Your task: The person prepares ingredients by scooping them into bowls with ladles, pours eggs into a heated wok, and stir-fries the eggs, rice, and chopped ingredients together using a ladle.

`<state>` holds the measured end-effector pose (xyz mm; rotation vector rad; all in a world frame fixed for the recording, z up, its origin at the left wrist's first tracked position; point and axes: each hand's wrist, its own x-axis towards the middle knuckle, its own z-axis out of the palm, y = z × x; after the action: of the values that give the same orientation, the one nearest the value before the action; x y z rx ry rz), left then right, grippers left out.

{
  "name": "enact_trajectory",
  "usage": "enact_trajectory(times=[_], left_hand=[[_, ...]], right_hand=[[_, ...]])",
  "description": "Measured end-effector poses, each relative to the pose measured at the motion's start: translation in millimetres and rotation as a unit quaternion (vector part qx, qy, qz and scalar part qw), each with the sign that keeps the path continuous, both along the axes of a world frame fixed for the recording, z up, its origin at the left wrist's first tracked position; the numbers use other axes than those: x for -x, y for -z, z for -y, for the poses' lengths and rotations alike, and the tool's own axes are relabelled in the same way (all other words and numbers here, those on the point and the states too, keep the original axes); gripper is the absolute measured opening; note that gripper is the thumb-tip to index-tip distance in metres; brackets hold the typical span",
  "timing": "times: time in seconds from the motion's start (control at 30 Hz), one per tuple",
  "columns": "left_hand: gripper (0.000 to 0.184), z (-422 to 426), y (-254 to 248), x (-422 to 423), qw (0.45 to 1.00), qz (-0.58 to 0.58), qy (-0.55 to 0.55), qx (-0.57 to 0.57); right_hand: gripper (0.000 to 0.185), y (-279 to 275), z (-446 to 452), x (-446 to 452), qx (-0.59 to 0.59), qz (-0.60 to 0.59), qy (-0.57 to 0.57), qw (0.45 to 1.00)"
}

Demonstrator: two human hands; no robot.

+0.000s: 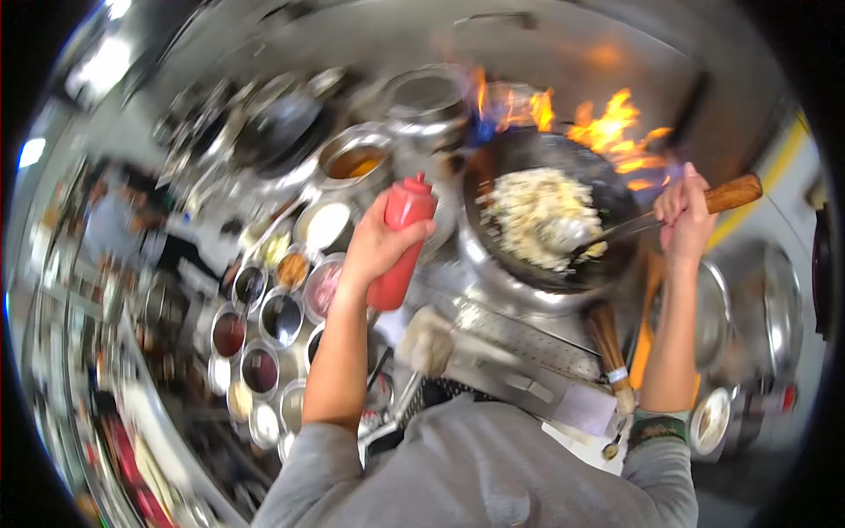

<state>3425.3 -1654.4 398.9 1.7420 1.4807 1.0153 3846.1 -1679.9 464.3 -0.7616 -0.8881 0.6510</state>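
Note:
My left hand [371, 245] is closed around a red squeeze bottle [398, 277], held upright with its nozzle up, left of the wok. My right hand [685, 209] grips the shaft of a ladle [627, 229] just below its wooden handle, with a finger pointing up. The ladle's head lies in a heap of what looks like fried rice [537, 207], partly covered by it. That rice sits in a dark wok [616, 189] on the burner. Tall orange flames [612, 128] rise behind the wok's far rim.
Several small tubs of sauces and ingredients [282, 317] stand on the left. A pot of orange-brown liquid [354, 161] is behind them. A bamboo brush [609, 348] lies on the stove's front edge. Steel bowls [779, 304] stand right. Another person [123, 224] is at far left.

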Motion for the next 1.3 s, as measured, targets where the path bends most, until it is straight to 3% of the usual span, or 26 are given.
enact_trajectory(times=[0.07, 0.17, 0.23, 0.3, 0.37, 0.5, 0.53, 0.57, 0.6, 0.63, 0.67, 0.7, 0.77, 0.83, 0.87, 0.93, 0.97, 1.07, 1.13, 1.2, 1.3], left_hand=[[0.064, 41.6, -14.7, 47.4, 0.997, 0.053, -0.056, -0.007], [0.066, 103.3, -7.3, 121.6, 0.973, -0.014, -0.21, -0.099], [0.073, 138.9, 13.1, 156.1, 0.947, -0.037, -0.302, -0.1], [0.073, 163.2, 34.4, 176.8, 0.914, -0.055, -0.386, -0.109], [0.074, 178.0, 56.5, 186.2, 0.878, -0.077, -0.464, -0.093], [0.071, 183.8, 129.5, 215.7, 0.839, -0.091, -0.507, -0.174], [0.069, 186.4, 140.0, 218.1, 0.831, -0.114, -0.517, -0.17], [0.067, 185.1, 151.4, 222.6, 0.827, -0.134, -0.518, -0.172], [0.063, 186.5, 167.3, 233.9, 0.819, -0.172, -0.518, -0.178], [0.068, 185.3, 166.9, 234.0, 0.81, -0.176, -0.53, -0.179], [0.073, 184.6, 150.3, 218.1, 0.789, -0.172, -0.558, -0.193], [0.078, 182.7, 125.7, 194.5, 0.765, -0.172, -0.578, -0.226], [0.079, 172.5, 84.3, 125.7, 0.814, -0.191, -0.493, -0.24], [0.08, 141.2, 80.3, 52.5, 0.94, -0.112, -0.244, -0.211], [0.081, 122.5, 64.6, -1.0, 0.963, -0.132, -0.103, -0.209], [0.057, 95.5, 33.8, -95.1, 0.96, -0.142, 0.088, -0.227], [0.043, 73.0, 52.8, -126.7, 0.945, -0.114, 0.156, -0.263], [0.032, 57.1, 89.1, -138.1, 0.95, -0.115, 0.248, -0.151], [0.025, 87.7, 56.9, -127.4, 0.957, -0.07, 0.231, -0.164], [0.016, 108.8, 27.1, -127.2, 0.955, -0.046, 0.216, -0.2], [0.016, 88.4, 49.1, -143.3, 0.966, -0.035, 0.185, -0.177]], right_hand=[[0.038, 7.5, -37.9, 14.9, 0.033, 0.04, 0.01, 0.999], [0.037, -34.3, -49.9, 34.5, 0.067, 0.019, 0.079, 0.994], [0.043, -0.7, -80.6, -30.2, -0.04, 0.03, -0.063, 0.997], [0.045, 38.4, -109.6, -4.7, -0.004, 0.031, -0.044, 0.999], [0.044, 4.4, -122.2, 18.7, 0.038, 0.09, -0.047, 0.994], [0.046, -61.9, -87.4, 42.7, 0.09, 0.04, -0.016, 0.995], [0.047, -63.7, -64.3, 44.7, 0.088, 0.019, 0.008, 0.996], [0.037, -38.7, -64.2, 32.3, 0.039, 0.011, -0.05, 0.998], [0.017, -17.8, -64.4, 70.1, 0.082, 0.03, 0.134, 0.987], [0.016, 10.5, -81.5, 45.2, 0.037, 0.014, 0.016, 0.999], [0.016, 1.8, -76.4, 57.6, 0.072, 0.002, 0.002, 0.997], [0.026, 3.9, -91.5, 36.6, 0.036, 0.012, -0.077, 0.996], [0.033, -19.9, -81.0, 12.0, -0.02, 0.06, -0.016, 0.998], [0.033, -17.5, -67.0, -9.0, -0.03, 0.045, 0.029, 0.998], [0.035, 3.0, -73.1, -0.6, 0.002, 0.042, 0.094, 0.995], [0.034, 10.6, -88.6, 0.0, 0.01, -0.002, 0.028, 1.0], [0.033, 5.8, -102.1, -5.8, 0.019, -0.01, 0.017, 1.0], [0.035, -55.6, -98.8, -14.4, 0.103, -0.03, 0.004, 0.994], [0.034, -90.2, -76.1, -27.3, 0.142, -0.04, -0.042, 0.988], [0.034, -84.9, -69.2, -12.8, 0.142, -0.025, -0.066, 0.987], [0.032, -55.0, -84.5, 12.2, 0.132, -0.008, -0.02, 0.991]])
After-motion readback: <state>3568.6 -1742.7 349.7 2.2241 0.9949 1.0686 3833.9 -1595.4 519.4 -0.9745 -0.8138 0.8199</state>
